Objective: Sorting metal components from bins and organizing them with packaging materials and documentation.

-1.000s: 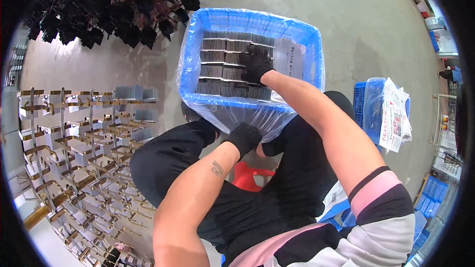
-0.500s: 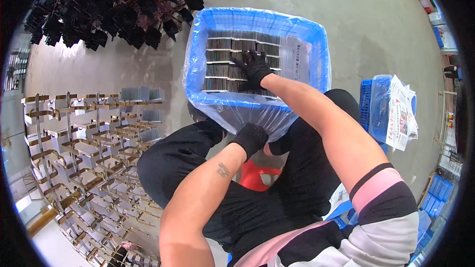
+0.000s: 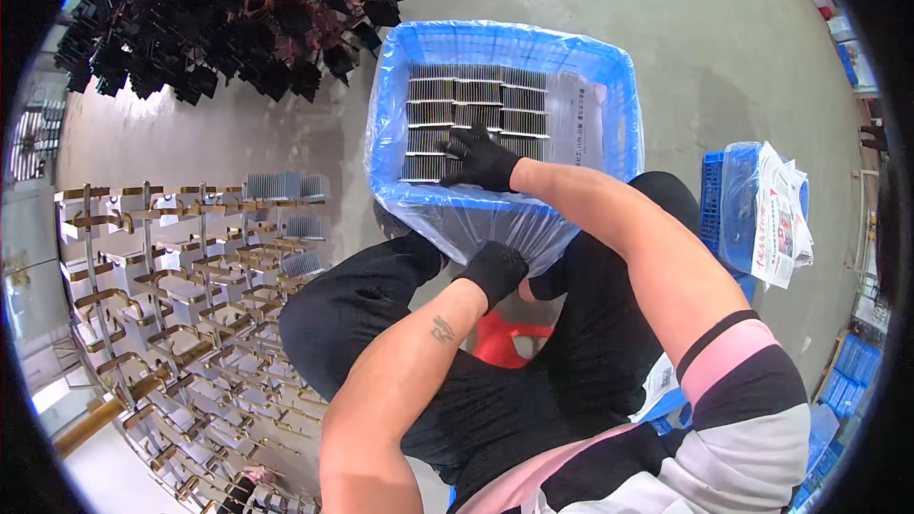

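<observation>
Rows of finned metal heat sinks (image 3: 430,114) lie packed in a blue plastic crate (image 3: 514,30) lined with a clear plastic bag (image 3: 447,226). My right hand (image 3: 484,162), in a black glove, rests over the heat sinks by the crate's near wall, fingers apart and the thumb side low. Some near-row pieces are hidden under it. My left hand (image 3: 496,272), also black-gloved, is closed at the hanging near edge of the bag, where the plastic gathers into folds; its fingertips are hidden.
Metal racks (image 3: 205,276) with hooks and pale heat sinks stand at the left. Black parts (image 3: 238,19) hang at the far left. Another lined blue crate (image 3: 738,205), topped with newspapers (image 3: 781,228), stands right. A red stool (image 3: 505,338) shows between my legs.
My right hand has drawn back toward the crate's near wall, uncovering heat sinks in the middle. My left hand stays at the bag's edge. The whole view has shifted slightly.
</observation>
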Demonstrator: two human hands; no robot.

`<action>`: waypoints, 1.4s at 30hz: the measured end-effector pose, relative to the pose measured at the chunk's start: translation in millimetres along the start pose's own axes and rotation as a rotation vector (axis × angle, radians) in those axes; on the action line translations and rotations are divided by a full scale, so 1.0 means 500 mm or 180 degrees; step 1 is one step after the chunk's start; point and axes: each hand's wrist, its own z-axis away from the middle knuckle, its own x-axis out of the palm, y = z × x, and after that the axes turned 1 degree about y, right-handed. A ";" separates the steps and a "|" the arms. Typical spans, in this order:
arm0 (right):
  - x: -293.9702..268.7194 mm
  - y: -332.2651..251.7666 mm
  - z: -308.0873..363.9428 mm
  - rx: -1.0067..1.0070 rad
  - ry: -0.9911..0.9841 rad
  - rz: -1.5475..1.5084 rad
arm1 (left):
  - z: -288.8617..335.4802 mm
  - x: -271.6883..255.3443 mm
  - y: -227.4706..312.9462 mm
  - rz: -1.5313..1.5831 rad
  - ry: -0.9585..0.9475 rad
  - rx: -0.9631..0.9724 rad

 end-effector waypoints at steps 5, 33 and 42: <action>-0.004 -0.015 -0.007 -0.0194 -0.0088 -0.0199 | 0.001 0.021 -0.010 0.0057 0.0079 -0.0038; 0.085 -0.031 0.013 0.1072 -0.0092 -0.0667 | -0.005 0.021 -0.013 0.0257 -0.0001 -0.0148; 0.021 -0.034 -0.011 0.0348 -0.1165 0.0228 | 0.016 0.023 -0.017 0.0240 0.0030 -0.0273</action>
